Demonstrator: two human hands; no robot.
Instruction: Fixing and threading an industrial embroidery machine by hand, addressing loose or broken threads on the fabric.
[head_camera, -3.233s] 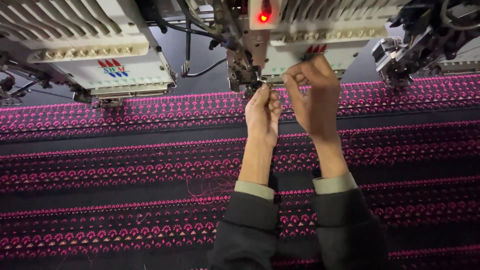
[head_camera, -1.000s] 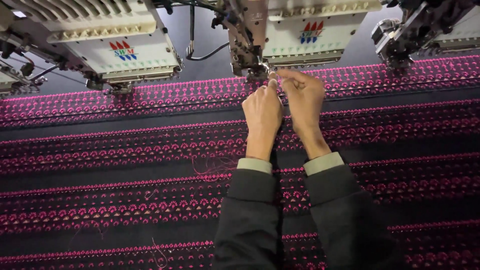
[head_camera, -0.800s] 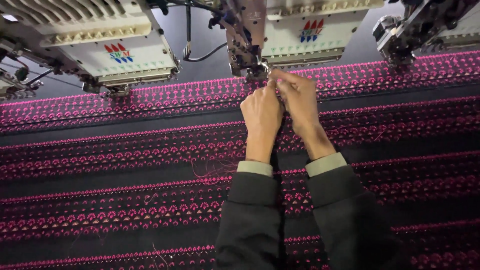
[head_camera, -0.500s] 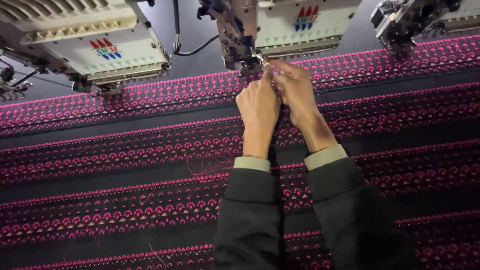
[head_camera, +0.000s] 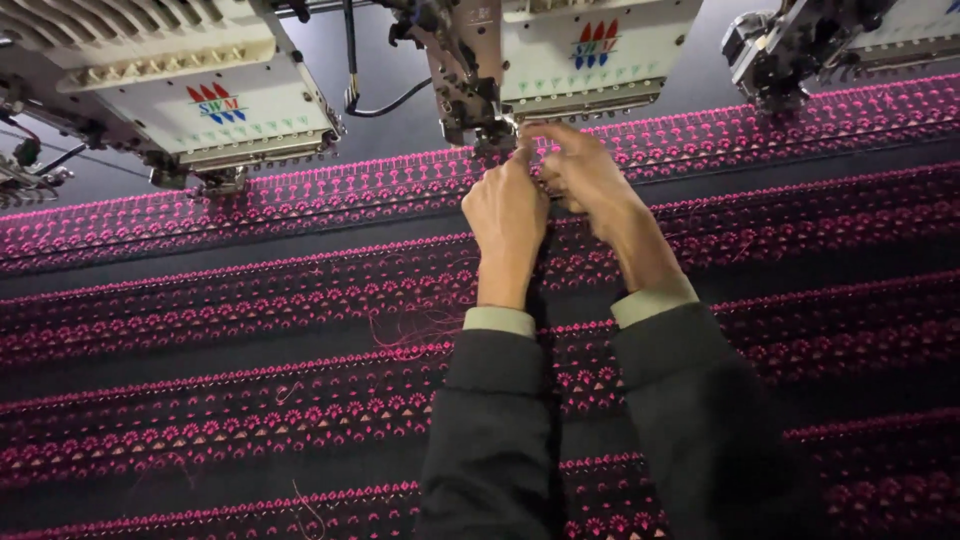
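- Two hands work at the needle area of the middle embroidery head: left hand and right hand both pinch closed, apparently on fine thread, too thin to confirm.
- Judged step: threading; next move calls for steady fingertip control.
- Labels: each white head casing carries a small red-and-blue emblem.
- Black fabric with pink rows lies beneath.
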